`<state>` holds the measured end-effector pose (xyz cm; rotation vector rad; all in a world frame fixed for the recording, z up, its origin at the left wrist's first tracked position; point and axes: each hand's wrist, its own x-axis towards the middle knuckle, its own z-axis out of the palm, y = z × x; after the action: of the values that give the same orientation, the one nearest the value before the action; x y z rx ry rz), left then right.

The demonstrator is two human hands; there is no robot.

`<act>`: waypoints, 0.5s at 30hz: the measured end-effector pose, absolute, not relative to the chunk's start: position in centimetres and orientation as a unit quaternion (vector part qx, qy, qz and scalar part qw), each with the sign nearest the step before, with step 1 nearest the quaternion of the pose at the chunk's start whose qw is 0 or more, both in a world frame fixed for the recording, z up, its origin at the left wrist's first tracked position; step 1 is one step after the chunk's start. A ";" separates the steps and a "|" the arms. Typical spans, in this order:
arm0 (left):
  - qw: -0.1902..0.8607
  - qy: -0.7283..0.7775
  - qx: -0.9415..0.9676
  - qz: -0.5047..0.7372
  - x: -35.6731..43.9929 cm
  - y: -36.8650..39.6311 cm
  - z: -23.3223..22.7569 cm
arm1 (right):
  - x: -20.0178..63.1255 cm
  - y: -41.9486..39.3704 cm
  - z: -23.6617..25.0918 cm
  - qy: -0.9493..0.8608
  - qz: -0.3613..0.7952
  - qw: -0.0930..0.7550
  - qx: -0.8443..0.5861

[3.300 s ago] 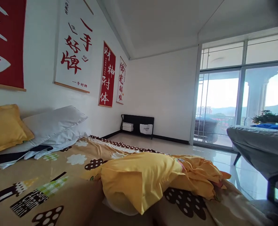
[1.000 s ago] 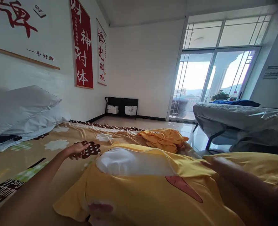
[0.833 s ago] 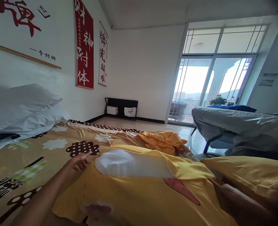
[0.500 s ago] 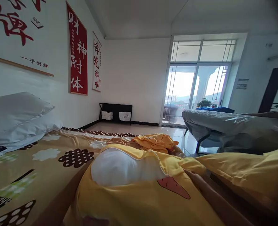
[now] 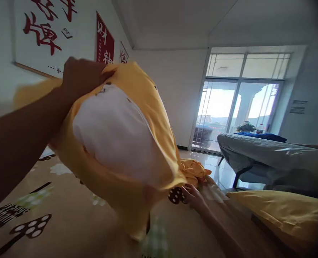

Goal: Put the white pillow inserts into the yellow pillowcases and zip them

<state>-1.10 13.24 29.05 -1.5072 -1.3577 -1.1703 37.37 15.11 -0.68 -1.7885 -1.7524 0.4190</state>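
Just now a white pillow sits tilted inside its yellow cover, raised over the bed, the opening facing the camera and the white showing through it. The left hand is curled into a fist on the cover's upper edge; whether it grips the pillow as well, I cannot tell. The right hand has its fingers closed on the cover's lower right corner. Behind that corner lies a crumpled orange cloth, and a second yellow pillow is at the far right. Black lettering on the bedding is too distorted to read. On the wall, the white scroll reads 牌 in large red strokes, with a small 一手 below; the red scroll shows 财 and part of 神. Two small wall signs by the window are illegible.
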 end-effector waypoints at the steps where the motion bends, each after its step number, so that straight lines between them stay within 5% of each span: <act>1: 0.420 -0.534 -0.582 -0.447 -0.3 12.2 30.2 | 36.5 15.9 -0.7 -0.657 0.159 0.319 -0.665; 5: 0.467 -0.518 -0.568 -0.437 4.1 9.4 30.1 | 33.9 16.2 4.7 -0.654 0.095 0.507 -0.554; 8: 0.537 -0.448 -0.623 -0.351 7.4 8.3 27.4 | 32.2 14.0 13.4 -0.672 -0.117 0.576 -0.450; 11: 0.555 -0.342 -0.706 -0.275 9.6 8.4 24.9 | 30.6 12.2 20.3 -0.692 -0.338 0.478 -0.422; 15: 0.460 -0.323 -0.790 -0.244 9.0 10.8 22.1 | 30.5 13.4 20.4 -0.758 -0.312 0.256 -0.512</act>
<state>9.03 10.77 22.14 -1.9444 -0.7960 -0.5999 30.54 13.38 20.41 -1.3907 -2.0584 -0.8471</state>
